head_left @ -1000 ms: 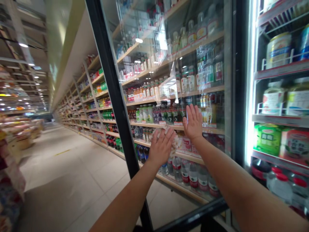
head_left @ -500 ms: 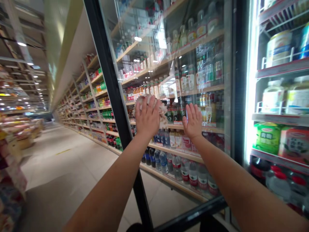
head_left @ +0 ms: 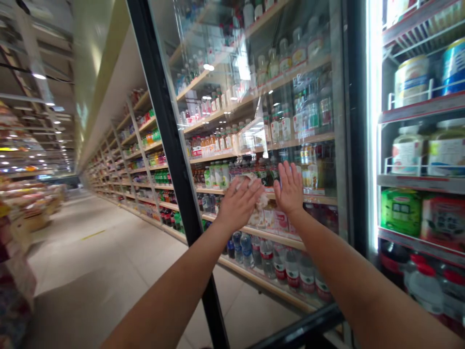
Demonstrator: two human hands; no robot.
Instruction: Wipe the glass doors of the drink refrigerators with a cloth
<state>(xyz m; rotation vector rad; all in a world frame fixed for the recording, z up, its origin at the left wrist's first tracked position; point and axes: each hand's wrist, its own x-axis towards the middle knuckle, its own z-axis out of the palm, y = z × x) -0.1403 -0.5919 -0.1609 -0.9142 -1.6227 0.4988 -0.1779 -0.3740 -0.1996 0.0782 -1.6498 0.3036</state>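
Note:
My left hand (head_left: 240,206) presses a crumpled, pale rag (head_left: 262,199) against the glass door (head_left: 169,126), which has a black frame. Its fingers lie over the rag and hide most of it. My right hand (head_left: 289,187) rests flat on the pane to the right, empty, fingers up and mostly together. The door stands swung out, and bottles on shelves show through its glass, mixed with reflections.
To the right is the lit cooler (head_left: 423,184) with jars, green and red packs and bottles. Long drink shelves (head_left: 145,160) run away on the left beside the tiled aisle (head_left: 105,257). Goods displays (head_left: 47,203) line the aisle's far left side.
My left hand has slid right and down across the glass with the rag, turning its fingers rightward toward my right hand. The right hand has stayed nearly in place on the pane.

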